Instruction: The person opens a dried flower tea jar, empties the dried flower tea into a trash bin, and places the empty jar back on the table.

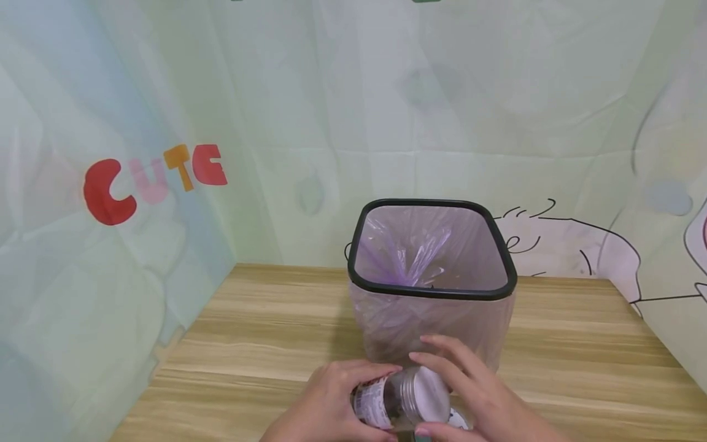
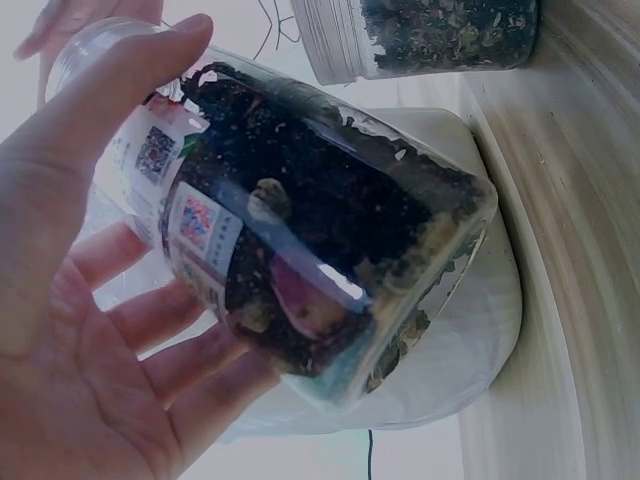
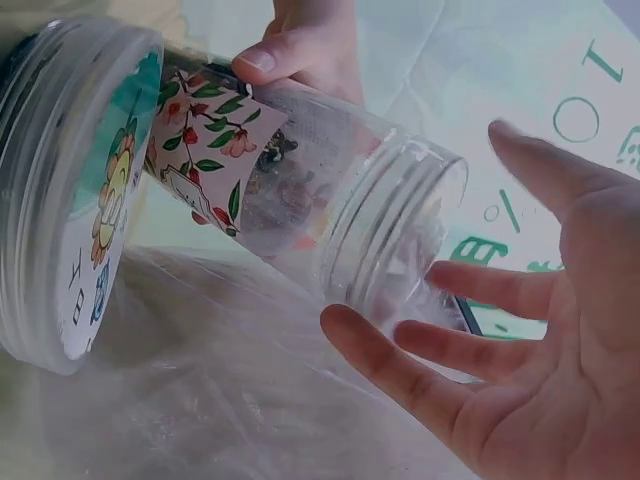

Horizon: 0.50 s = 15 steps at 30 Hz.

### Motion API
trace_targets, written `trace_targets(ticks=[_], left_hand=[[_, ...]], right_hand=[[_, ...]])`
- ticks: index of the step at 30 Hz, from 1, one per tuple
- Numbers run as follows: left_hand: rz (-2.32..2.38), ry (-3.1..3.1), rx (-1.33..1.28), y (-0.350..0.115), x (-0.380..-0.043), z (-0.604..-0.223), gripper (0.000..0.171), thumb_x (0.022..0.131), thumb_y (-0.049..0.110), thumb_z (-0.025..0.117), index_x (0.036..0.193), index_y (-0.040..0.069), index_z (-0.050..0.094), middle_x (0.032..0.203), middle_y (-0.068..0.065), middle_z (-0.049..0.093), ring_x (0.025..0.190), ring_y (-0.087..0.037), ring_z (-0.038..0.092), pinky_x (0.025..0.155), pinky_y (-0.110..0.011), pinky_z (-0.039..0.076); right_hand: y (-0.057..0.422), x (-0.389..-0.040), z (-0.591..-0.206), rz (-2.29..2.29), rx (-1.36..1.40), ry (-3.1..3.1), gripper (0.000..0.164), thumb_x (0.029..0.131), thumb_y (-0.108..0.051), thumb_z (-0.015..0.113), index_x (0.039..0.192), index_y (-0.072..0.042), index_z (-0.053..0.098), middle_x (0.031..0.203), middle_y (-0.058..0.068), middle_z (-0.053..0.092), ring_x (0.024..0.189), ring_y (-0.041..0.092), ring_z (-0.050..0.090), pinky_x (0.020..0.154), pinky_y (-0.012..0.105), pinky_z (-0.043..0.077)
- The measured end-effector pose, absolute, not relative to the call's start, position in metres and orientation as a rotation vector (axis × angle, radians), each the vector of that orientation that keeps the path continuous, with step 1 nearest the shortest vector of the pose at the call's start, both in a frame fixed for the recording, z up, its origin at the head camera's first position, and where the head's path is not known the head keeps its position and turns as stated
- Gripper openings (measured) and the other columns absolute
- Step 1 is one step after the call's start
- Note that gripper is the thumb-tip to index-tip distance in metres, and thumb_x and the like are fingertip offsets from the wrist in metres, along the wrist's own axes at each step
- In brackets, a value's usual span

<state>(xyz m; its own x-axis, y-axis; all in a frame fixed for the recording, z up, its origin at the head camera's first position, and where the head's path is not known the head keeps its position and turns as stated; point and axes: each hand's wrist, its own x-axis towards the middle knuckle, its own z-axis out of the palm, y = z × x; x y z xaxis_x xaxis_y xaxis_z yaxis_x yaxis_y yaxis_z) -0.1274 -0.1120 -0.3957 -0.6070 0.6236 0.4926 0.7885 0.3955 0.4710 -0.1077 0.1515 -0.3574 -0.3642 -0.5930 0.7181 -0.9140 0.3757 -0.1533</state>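
Observation:
My left hand grips a clear jar round its body, tilted on its side. In the left wrist view the jar holds dark dried leaves and petals, with paper labels on its side. A pink floral label shows in the right wrist view, along with the ridged screw-top end. My right hand has its fingers spread about that end, fingertips right by the rim. A second jar with dark dried contents stands close by; its broad white lid bears a cartoon flower.
Behind the hands stands a waste bin with a black rim and a purple plastic liner. Everything rests on a wood-grain tabletop. A printed cloth backdrop hangs along the back and left side.

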Motion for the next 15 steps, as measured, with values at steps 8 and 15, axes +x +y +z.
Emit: trace_targets(ticks=[8,15], left_hand=[[-0.988,-2.417,-1.248,-0.1126,-0.1279,-0.3961,0.071,0.07,0.049,0.089,0.132,0.026,0.064,0.115,0.011,0.068,0.098,0.0,0.062,0.078,-0.014,0.05],[-0.982,-2.426,-1.246,-0.1122,-0.1271,-0.3943,0.071,0.069,0.049,0.089,0.132,0.026,0.064,0.115,0.011,0.068,0.097,0.0,0.062,0.078,-0.013,0.049]], right_hand=[[0.1487,-0.1084,-0.3607,0.768,1.292,-2.045,0.052,0.091,-0.043,0.071,0.127,-0.006,0.062,0.118,0.004,0.057,0.098,0.014,0.057,0.079,0.017,0.049],[0.1535,-0.109,-0.3587,0.844,1.395,-2.071,0.05,0.088,-0.035,0.077,0.129,-0.01,0.061,0.123,0.002,0.057,0.103,0.015,0.059,0.083,0.018,0.05]])
